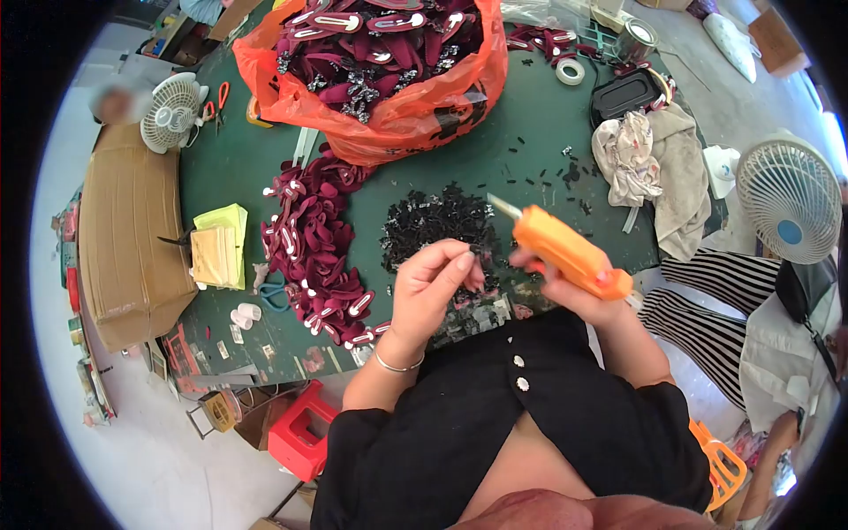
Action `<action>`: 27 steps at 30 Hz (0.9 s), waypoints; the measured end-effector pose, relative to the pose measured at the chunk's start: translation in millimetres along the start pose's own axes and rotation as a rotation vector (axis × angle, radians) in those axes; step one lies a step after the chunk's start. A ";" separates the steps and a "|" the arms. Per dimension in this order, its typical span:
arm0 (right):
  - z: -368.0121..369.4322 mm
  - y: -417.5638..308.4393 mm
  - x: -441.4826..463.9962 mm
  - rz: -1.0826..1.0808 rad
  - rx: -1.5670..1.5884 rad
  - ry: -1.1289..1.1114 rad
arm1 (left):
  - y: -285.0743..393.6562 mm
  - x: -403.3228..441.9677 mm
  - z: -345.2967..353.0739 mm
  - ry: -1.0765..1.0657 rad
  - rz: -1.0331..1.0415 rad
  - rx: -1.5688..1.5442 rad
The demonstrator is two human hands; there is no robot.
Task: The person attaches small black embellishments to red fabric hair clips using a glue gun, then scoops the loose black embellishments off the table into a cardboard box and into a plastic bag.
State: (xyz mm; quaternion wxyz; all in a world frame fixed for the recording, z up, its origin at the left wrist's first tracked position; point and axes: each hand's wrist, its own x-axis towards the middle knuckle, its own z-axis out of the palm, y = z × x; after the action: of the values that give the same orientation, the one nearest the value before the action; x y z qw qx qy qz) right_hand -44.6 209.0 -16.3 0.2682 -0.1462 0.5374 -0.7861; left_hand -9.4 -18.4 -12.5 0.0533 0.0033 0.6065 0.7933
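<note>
My right hand (594, 303) is wrapped round an orange glue gun (561, 246), whose pale nozzle points up and left over the table. My left hand (428, 287) is closed in a pinch just left of the nozzle. Whatever its fingertips hold is too small or hidden to make out. Behind that hand lies a heap of small black pieces (424, 216), some with shiny bits. A long pile of maroon fabric-covered hair clips (322, 234) stretches along the left side, showing some pale metal undersides. More such clips fill a red plastic bag (371, 137) at the back.
On the green table (548, 132) are blue-handled scissors (276, 298), a yellow pad (221, 247), a tape roll (570, 71), a tin (636, 40) and crumpled cloths (654, 168). Fans stand left (174, 113) and right (789, 199). A person in striped trousers (707, 309) is at right.
</note>
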 end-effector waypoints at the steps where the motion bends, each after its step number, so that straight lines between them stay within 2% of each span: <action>1: 0.2 9.5 9.1 -0.083 0.034 -0.011 | -2.6 -0.9 2.8 -0.034 -0.041 -0.054; 2: 0.0 19.1 18.7 -0.165 0.070 -0.027 | -1.6 -1.1 5.1 -0.082 -0.072 -0.053; 10: 7.3 30.2 23.4 -0.026 0.114 -0.074 | -3.0 -13.3 0.0 -0.117 -0.322 -0.133; 12: 4.6 33.0 21.5 -0.095 0.120 -0.050 | 16.0 -27.6 -16.1 0.027 -0.297 0.127; 14: 1.3 29.9 19.4 -0.107 0.114 -0.010 | 28.7 -40.4 -56.0 0.089 0.007 0.935; 15: -1.7 30.4 18.7 -0.116 0.107 0.011 | 33.2 -50.9 -73.5 0.131 0.022 1.148; 16: -4.0 31.0 18.7 -0.104 0.093 0.027 | 40.8 -60.3 -81.6 0.190 -0.060 1.328; 17: -3.9 32.3 19.3 -0.100 0.098 0.027 | 41.9 -66.1 -86.7 0.223 -0.053 1.458; 20: -2.8 35.2 23.5 -0.087 0.118 0.013 | 31.0 -73.1 -100.3 0.194 -0.074 1.587; 23: 1.9 34.3 23.4 -0.110 0.099 -0.017 | 35.0 -68.9 -103.3 0.250 -0.007 1.419; 24: 3.1 33.6 21.8 -0.095 0.115 -0.005 | 44.6 -64.3 -92.7 0.304 -0.093 1.311; 26: 5.2 30.6 19.7 -0.079 0.165 -0.016 | 46.1 -58.1 -79.7 0.376 -0.146 0.662; 27: 7.3 32.0 18.9 -0.052 0.221 -0.018 | 44.7 -54.3 -71.8 0.337 -0.155 0.374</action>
State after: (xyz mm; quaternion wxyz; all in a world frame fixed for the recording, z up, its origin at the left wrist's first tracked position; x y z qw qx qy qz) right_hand -47.7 183.6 -44.2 0.2669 -0.1366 0.4412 -0.8458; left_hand 36.0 -103.9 14.8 0.0106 -0.1658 0.7414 0.6502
